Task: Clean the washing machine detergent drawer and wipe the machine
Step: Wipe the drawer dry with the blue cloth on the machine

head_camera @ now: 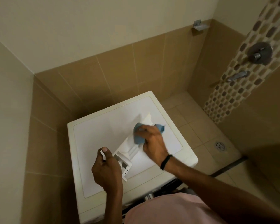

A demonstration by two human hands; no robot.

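The white washing machine (103,131) stands in a tiled corner, seen from above. A white detergent drawer (128,152) lies diagonally on its top. My left hand (107,168) grips the drawer's near end, thumb up beside its front panel. My right hand (153,143) holds a blue cloth (138,135) and presses it onto the drawer's far part. The far end of the drawer is partly hidden by the cloth and hand.
Tan tiled walls close in on the left and behind the machine. To the right lies a shower floor with a round drain (219,145), a mixer valve (259,54) and a spout (238,75) on the mosaic wall. A metal bracket (199,25) hangs higher up.
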